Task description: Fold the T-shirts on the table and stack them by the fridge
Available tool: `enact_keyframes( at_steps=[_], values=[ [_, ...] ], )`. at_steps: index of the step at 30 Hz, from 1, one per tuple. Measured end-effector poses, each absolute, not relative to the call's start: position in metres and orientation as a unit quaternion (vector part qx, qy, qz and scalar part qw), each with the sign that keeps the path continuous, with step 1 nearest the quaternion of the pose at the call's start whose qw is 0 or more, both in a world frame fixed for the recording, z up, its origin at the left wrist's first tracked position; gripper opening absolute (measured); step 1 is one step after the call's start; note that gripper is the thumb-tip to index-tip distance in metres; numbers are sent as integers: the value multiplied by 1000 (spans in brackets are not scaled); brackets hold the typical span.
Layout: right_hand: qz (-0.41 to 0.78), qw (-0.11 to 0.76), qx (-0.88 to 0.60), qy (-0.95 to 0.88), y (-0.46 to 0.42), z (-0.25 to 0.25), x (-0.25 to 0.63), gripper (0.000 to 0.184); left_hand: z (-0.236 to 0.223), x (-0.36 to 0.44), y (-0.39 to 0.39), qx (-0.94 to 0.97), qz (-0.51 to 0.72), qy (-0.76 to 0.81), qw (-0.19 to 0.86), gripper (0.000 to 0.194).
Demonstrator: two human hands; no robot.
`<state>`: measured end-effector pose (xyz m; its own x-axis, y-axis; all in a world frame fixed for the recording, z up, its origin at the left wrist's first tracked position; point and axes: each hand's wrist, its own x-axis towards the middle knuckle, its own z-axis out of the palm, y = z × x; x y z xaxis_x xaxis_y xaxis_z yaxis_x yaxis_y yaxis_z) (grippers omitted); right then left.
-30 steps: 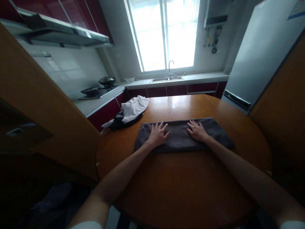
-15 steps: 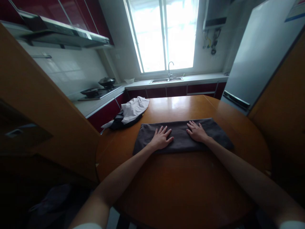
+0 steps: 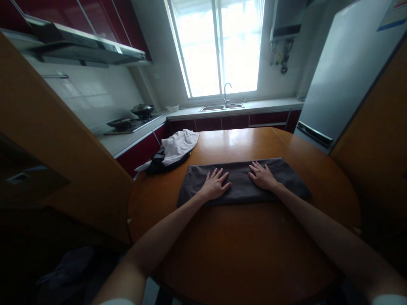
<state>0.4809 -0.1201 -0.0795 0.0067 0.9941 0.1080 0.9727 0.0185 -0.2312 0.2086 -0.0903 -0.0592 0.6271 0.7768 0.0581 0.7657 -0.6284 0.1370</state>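
Note:
A dark grey cloth (image 3: 240,180), folded into a long flat rectangle, lies across the wooden table in front of me. Flat on its left half rests my left hand (image 3: 214,185), fingers spread and thumb pointing right. My right hand (image 3: 263,176) presses palm-down on the right half, its fingers also spread. Neither hand grips the fabric. What kind of cloth article it is cannot be made out in its folded form.
White and black clothes (image 3: 178,148) lie heaped at the left back edge of the round wooden table (image 3: 241,245). Beyond stand a counter with a sink (image 3: 219,107), a stove with pans (image 3: 142,110) at left, and a fridge (image 3: 337,80) at right.

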Motion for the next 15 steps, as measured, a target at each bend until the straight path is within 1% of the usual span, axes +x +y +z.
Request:
enact_keyframes(
  at_steps=[3, 5, 7, 9, 13, 15],
  values=[
    [3, 142, -695, -705, -127, -72, 475, 56, -57, 209, -91, 901, 85, 424, 45, 66],
    [-55, 176, -677, -712, -134, -64, 463, 55, -55, 210, -94, 902, 111, 416, 35, 62],
    [-88, 210, -649, -726, -144, -60, 446, 54, -55, 212, -97, 905, 126, 406, 27, 58],
    [-69, 220, -627, -744, -153, -61, 426, 55, -57, 214, -100, 911, 116, 395, 24, 56],
    [19, 164, -602, -781, -164, -75, 399, 61, -65, 216, -103, 920, 60, 387, 23, 58],
    [45, 147, -604, -782, -166, -81, 395, 63, -67, 216, -103, 918, 52, 392, 26, 58]
  ],
)
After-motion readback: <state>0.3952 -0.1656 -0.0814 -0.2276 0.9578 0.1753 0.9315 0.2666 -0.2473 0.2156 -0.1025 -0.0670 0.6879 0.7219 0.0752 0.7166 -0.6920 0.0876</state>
